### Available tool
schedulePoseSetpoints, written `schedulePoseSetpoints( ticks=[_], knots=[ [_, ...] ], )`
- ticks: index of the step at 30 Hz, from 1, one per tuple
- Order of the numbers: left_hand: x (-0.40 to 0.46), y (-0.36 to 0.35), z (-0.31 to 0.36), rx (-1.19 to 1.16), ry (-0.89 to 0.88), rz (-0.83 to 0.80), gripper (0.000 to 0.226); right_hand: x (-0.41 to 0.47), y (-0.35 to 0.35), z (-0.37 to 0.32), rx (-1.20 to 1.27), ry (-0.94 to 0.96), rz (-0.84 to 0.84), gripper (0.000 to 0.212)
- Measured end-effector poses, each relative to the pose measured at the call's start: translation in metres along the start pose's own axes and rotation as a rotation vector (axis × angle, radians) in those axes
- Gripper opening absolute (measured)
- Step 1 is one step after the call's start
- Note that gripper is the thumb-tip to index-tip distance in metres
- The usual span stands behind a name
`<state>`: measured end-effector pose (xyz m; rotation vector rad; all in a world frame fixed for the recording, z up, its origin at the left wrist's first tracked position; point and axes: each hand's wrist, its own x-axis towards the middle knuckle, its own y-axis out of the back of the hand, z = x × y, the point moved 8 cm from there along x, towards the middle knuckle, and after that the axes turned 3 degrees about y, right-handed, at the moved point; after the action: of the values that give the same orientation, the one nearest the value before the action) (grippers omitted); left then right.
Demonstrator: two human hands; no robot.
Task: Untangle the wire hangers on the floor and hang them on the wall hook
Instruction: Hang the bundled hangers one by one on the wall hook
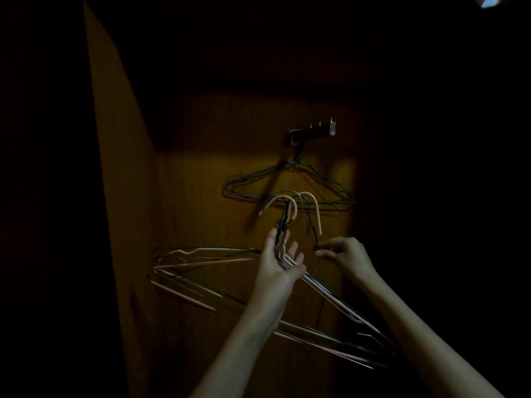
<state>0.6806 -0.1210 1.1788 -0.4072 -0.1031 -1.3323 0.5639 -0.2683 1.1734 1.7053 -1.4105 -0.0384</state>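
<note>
Two hands (283, 258), one wall hook (313, 133)

text: none legible | labels: none | numbers: none | scene too dark

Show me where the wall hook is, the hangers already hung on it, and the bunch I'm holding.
wall hook (316, 133): head view, on its bar.
hung hangers (287, 183): head view, on upper wires.
held bunch (293, 209): head view, on a pink hook.

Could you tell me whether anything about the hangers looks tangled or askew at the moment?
Yes. The bundle of hangers in the left hand is splayed, its frames fanning out at different angles instead of lying stacked. The right hand pinches one neck whose pale hook stands apart. The hung hangers on the wall hook look orderly.
</note>
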Motion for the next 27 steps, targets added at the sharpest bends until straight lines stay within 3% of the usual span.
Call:
schedulePoseSetpoints(
  ticks=[3, 5, 9, 14, 19, 27],
  knots=[
    [0.0, 0.002, -0.002, -0.026, -0.003, 0.011, 0.083, -0.003, 0.0, -0.014, -0.002, 0.091, -0.036, 0.017],
    [0.001, 0.002, -0.003, -0.029, -0.002, 0.011, 0.083, -0.007, 0.0, -0.027, 0.131, 0.132, -0.096, 0.003],
    [0.007, 0.002, -0.006, -0.039, -0.001, 0.024, 0.084, -0.008, 0.014, -0.042, 0.359, 0.14, -0.012, 0.011],
    [0.014, -0.002, -0.01, -0.044, 0.008, 0.033, 0.085, -0.007, 0.038, -0.061, 0.42, 0.188, 0.138, 0.01],
    [0.021, -0.01, -0.013, -0.055, 0.021, 0.034, 0.084, -0.005, 0.034, -0.077, 0.531, 0.216, 0.061, 0.011],
    [0.042, -0.018, -0.019, -0.076, -0.001, 0.053, 0.08, 0.007, 0.032, -0.055, 0.371, 0.214, -0.005, 0.015]
  ],
)
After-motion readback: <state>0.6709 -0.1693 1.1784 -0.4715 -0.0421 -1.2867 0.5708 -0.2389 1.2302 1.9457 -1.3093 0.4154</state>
